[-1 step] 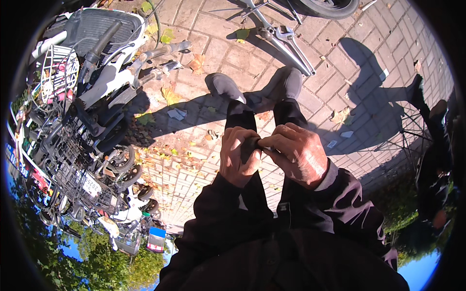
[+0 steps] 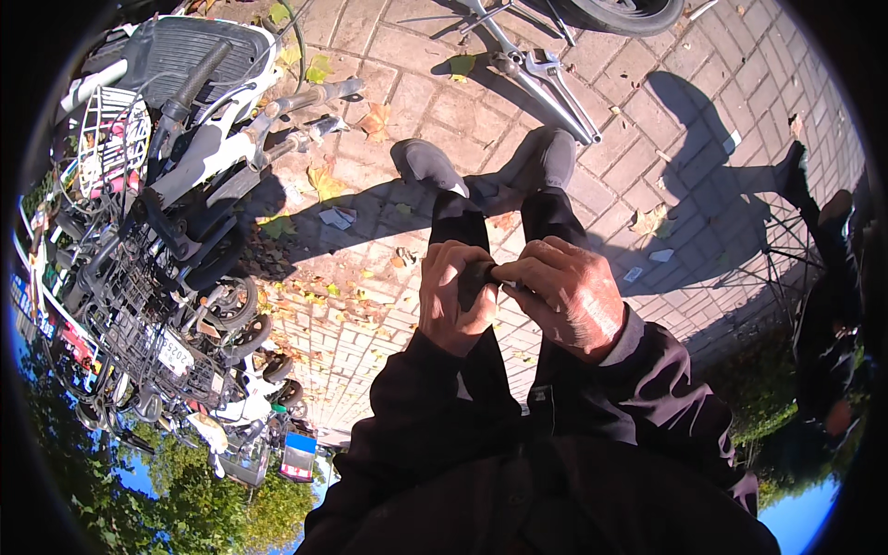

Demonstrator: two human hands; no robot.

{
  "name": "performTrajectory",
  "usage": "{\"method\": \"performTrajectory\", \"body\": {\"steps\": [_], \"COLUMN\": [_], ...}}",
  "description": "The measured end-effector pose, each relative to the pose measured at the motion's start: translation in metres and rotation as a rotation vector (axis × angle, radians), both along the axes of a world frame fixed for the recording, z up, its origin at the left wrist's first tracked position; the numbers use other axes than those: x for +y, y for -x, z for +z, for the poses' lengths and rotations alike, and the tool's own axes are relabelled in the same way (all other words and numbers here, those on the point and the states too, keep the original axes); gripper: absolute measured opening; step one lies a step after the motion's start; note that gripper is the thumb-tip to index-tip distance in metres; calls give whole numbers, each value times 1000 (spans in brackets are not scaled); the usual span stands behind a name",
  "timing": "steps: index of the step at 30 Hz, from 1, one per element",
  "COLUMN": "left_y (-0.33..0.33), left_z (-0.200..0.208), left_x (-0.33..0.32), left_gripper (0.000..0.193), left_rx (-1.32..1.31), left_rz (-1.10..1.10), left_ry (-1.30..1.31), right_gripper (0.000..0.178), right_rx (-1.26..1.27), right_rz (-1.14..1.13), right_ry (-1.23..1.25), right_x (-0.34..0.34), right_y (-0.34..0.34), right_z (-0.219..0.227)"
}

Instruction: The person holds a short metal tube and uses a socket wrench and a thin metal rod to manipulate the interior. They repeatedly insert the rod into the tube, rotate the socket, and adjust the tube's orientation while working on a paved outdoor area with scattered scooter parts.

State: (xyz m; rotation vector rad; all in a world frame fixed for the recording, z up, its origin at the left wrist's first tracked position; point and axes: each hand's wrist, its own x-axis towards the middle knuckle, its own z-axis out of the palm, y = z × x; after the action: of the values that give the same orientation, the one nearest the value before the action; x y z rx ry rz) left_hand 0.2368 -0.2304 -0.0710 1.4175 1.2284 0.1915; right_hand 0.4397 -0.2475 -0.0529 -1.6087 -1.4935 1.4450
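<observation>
Above my knees, both hands meet fingertip to fingertip. My left hand (image 2: 453,301) is closed, its thumb and curled fingers around a small dark piece (image 2: 475,277). From the other side my right hand (image 2: 569,296) pinches at the edge of that piece with thumb and forefinger. Most of the piece is hidden by the fingers, so its kind cannot be made out. Below the hands are my dark trouser legs (image 2: 460,222) and grey shoes (image 2: 548,159) on the paving.
Scooters and bicycles (image 2: 166,305) crowd the left side. Ahead lie metal bicycle parts (image 2: 546,88) and a tyre (image 2: 629,18). Dry leaves (image 2: 326,182) and paper scraps (image 2: 339,217) dot the brick paving (image 2: 407,111). A dark-clothed person (image 2: 823,314) is at the right rim.
</observation>
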Motion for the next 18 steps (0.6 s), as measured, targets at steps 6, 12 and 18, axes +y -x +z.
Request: {"method": "performTrajectory", "body": {"steps": [6, 12, 18], "left_y": [-3, -9, -10], "left_z": [1, 3, 0], "left_x": [-2, -5, -5], "left_gripper": [27, 25, 26], "left_rx": [-71, -32, -8], "left_rz": [96, 113, 61], "left_ry": [79, 59, -7], "right_gripper": [23, 21, 20], "right_rx": [-7, 0, 18], "right_rz": [28, 16, 28], "right_ry": [5, -27, 34], "right_x": [-4, -4, -3], "right_y": [-2, -5, -10], "right_z": [5, 2, 5]}}
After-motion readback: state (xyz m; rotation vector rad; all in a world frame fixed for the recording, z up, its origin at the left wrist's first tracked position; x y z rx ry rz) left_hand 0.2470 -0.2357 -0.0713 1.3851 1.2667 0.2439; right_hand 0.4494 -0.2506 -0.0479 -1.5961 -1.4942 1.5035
